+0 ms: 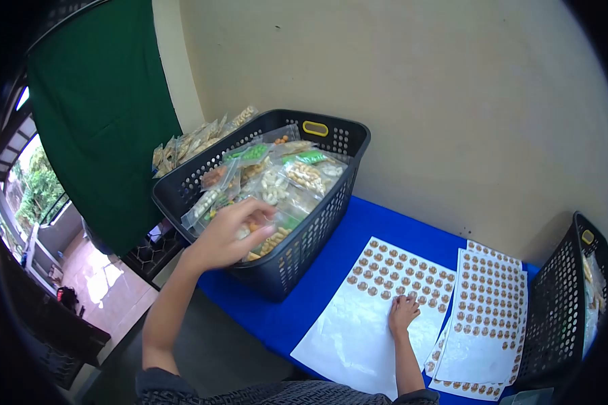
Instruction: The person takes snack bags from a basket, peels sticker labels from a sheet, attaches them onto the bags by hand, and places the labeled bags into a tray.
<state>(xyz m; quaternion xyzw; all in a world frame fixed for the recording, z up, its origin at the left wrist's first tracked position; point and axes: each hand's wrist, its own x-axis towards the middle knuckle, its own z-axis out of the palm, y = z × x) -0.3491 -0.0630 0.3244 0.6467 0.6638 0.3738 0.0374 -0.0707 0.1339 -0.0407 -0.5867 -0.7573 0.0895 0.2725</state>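
Observation:
My left hand [233, 233] is over the near end of a large black basket [317, 236], its fingers curved and the thumb apart, with nothing visible between them. Under it lie clear bags of snacks [275, 185], some white, some yellow-brown, some bright green. Whether the fingertips touch a bag I cannot tell. My right hand [403, 314] rests on a white sticker sheet [348, 331], fingers slightly spread at the lowest row of round brown stickers [385, 270]. The lower part of that sheet is bare backing.
More sticker sheets [483, 304] lie overlapped to the right on the blue tablecloth [368, 216]. A second black basket [554, 324] with bags stands at the right edge. More bags [192, 145] are piled behind the large basket. A green curtain [101, 121] hangs beside an opening at left.

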